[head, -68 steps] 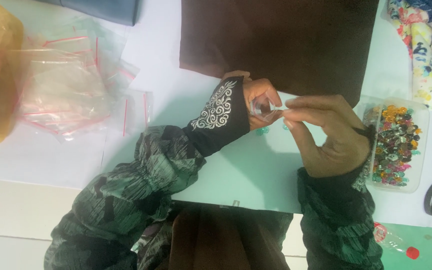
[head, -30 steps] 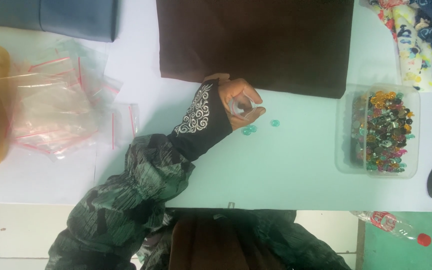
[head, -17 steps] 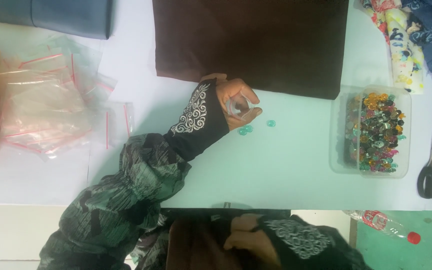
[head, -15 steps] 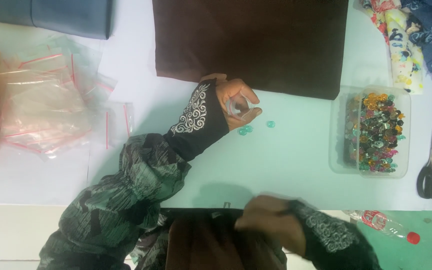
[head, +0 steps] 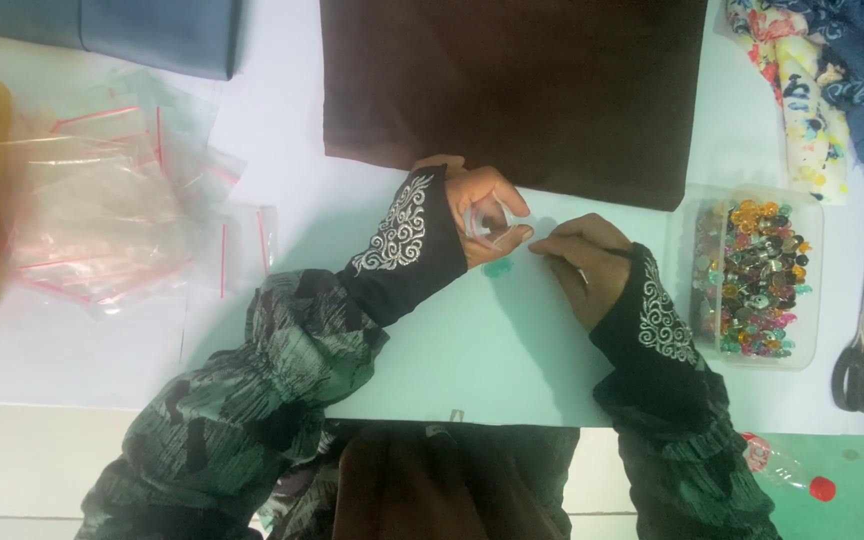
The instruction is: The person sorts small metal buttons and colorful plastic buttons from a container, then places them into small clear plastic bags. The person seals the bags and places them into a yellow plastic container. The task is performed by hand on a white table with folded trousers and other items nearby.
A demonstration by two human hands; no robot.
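A pale table point(head: 422, 350) carries clear zip bags point(head: 122, 215) at the far left and brown cloth point(head: 512, 90) at the top; the left hand point(head: 482, 215) pinches a small clear bag point(head: 482, 222) between its fingertips. Green beads point(head: 498, 267) lie just below that hand, nearer it than the right hand point(head: 584, 265), whose curled fingertips press the table just right of them, gripping nothing that shows; a clear tub of mixed beads point(head: 752, 275) sits further right.

Right hand point(head: 582, 265) back up from the lap onto the counter point(head: 432, 350), fingertips now beside the left hand point(head: 487, 215) and its small clear bag point(head: 487, 222).
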